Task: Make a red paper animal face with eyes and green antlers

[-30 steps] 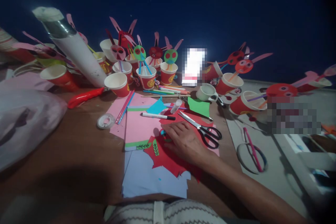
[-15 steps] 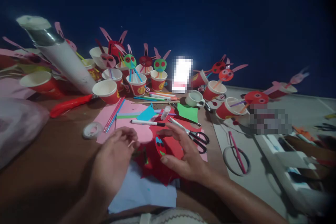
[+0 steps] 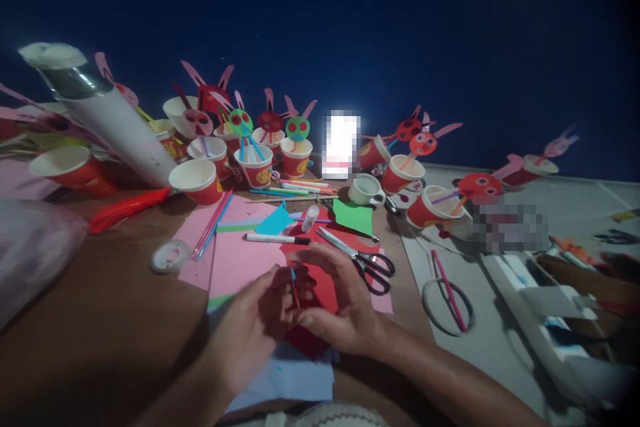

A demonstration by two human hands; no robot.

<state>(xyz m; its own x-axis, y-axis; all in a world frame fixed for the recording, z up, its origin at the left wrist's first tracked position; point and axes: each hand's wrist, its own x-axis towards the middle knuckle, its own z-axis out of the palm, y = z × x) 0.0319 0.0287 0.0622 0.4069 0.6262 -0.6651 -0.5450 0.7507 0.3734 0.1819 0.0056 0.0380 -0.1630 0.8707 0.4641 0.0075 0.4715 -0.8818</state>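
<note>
My right hand (image 3: 345, 300) holds a small round red paper face (image 3: 295, 290) between its thumb and curved fingers. The face is turned almost edge-on, and a bit of blue shows at its upper end. My left hand (image 3: 260, 320) is closed in against the same piece from the left, its curled fingers touching it. Whether those fingers also hold something smaller is hidden. Beneath the hands lie red paper (image 3: 325, 280) and pale blue sheets (image 3: 285, 380). Just right of my right hand are black-handled scissors (image 3: 370, 267), blades open. A capped marker (image 3: 275, 239) lies beyond the fingers.
Red paper cups (image 3: 193, 183) with paper animal heads on straws stand along the back. A glue stick (image 3: 310, 219), tape roll (image 3: 170, 257), straws (image 3: 213, 227), green paper (image 3: 353, 215) and white mug (image 3: 365, 190) lie around. A bright blurred screen (image 3: 340, 143) stands behind. Plastic bag (image 3: 35, 253) at left.
My left hand has moved right and closed in on the red paper face. The face has turned from showing its blue eyes to nearly edge-on. The view has shifted slightly.
</note>
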